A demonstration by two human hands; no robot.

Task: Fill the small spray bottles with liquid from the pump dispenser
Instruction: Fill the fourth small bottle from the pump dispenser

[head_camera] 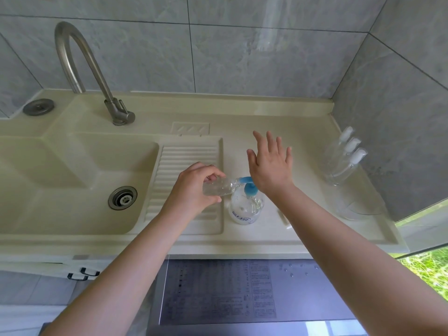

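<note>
A clear pump dispenser (244, 209) with a blue pump head (249, 189) stands on the cream counter (278, 127), right of the ribbed drainboard. My left hand (194, 187) grips a small clear bottle (219, 187), held nearly level with its open neck against the blue spout. My right hand (270, 163) hovers flat over the pump head, fingers spread, its heel right above the pump. Three small spray bottles (344, 158) with white caps stand at the far right by the wall. A white spray cap with its tube (284, 218) lies on the counter right of the dispenser.
A cream sink (60, 190) with a steel drain (122, 197) lies to the left, under a curved steel tap (80, 66). A clear plastic piece (356, 209) sits at the counter's right edge. A grey appliance top (242, 292) is below the counter. Tiled walls close the back and right.
</note>
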